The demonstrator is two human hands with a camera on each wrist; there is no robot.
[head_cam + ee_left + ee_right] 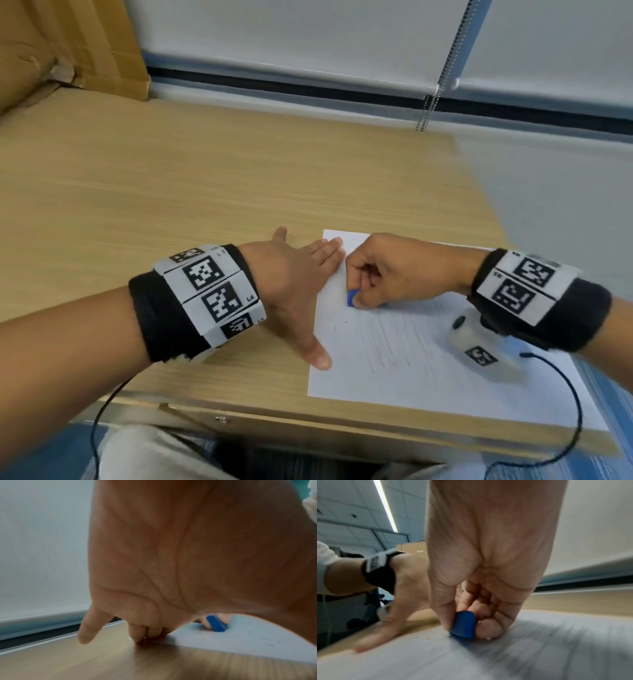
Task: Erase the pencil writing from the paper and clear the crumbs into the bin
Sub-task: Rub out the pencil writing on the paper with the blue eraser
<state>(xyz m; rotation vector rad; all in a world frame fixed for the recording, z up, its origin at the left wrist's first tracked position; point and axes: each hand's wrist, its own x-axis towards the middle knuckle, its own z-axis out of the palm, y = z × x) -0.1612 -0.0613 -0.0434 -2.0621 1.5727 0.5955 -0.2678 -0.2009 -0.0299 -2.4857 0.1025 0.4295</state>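
A white sheet of paper with faint pencil lines lies on the wooden desk near its front right corner. My right hand pinches a small blue eraser between thumb and fingers and presses it onto the paper's upper left part. In the right wrist view the eraser touches the sheet. My left hand lies flat with spread straight fingers on the paper's left edge, thumb near the front. The left wrist view shows the eraser past my palm, with dark crumbs on the paper.
A cardboard box stands at the desk's back left. A roller blind with a bead chain hangs behind the desk. The desk's right edge runs just past the paper. A black cable hangs from my right wrist over the front edge.
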